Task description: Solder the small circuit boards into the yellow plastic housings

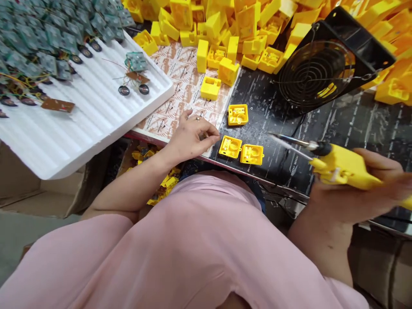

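Note:
My right hand [357, 193] is wrapped round a yellow soldering gun [349, 165], its metal tip pointing left over the black bench mat. Close to the bench's front edge, my left hand [196, 135] has thumb and forefinger pinched together; what they hold, if anything, is too small to make out. Those fingertips are just left of an open yellow plastic case half [230, 146]. A second case half [252, 154] sits against its right side, and a third case half [238, 115] lies a little behind them. All three face up, showing their insides.
A white foam tray [128, 120] on the left bears many green circuit boards [48, 38] with wires and small round speakers. Yellow cases [219, 21] are heaped along the back. A black fan [322, 68] stands at the right rear. Cardboard boxes [48, 193] are below the bench.

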The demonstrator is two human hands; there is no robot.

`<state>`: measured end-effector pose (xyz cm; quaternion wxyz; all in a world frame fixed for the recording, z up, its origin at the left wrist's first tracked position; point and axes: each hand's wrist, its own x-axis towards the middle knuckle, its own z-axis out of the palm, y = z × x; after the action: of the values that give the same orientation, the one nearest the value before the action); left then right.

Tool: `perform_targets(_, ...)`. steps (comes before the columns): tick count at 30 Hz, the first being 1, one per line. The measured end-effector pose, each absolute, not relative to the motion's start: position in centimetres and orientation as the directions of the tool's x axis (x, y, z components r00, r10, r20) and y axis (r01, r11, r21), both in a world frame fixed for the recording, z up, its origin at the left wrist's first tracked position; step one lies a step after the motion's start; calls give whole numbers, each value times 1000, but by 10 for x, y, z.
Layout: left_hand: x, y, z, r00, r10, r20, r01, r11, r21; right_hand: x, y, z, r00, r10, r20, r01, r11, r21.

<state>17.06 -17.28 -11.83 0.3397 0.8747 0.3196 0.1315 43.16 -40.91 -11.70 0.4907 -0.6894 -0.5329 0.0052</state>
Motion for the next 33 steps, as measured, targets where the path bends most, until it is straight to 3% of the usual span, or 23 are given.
perform_targets(3, 180, -176, -110, 780, 626, -2, 473, -587, 657, 408, -404, -119, 420, 737, 529, 744, 55, -666)
perform_targets(10, 196, -175, -106, 812, 579, -66, 523, -675, 520, 385, -392, -122, 216, 670, 710, 778, 322, -540)
perform_targets(14, 204, -167, -103, 830, 543, -131, 532, -697, 480, 381, -388, -115, 177, 727, 663, 781, 306, -544)
perform_targets(20, 211, -155, -94, 867, 447, -219, 497, -759, 421, 374, -379, -104, 138, 767, 627, 862, 219, -457)
perform_targets(26, 217, -151, -93, 894, 395, -213, 448, -804, 390, 380, -373, -97, -4, 773, 635, 853, 334, -401)
perform_targets(33, 221, -152, -90, 875, 406, -265, 481, -798, 364, 383, -382, -96, 123, 778, 616, 841, 248, -481)
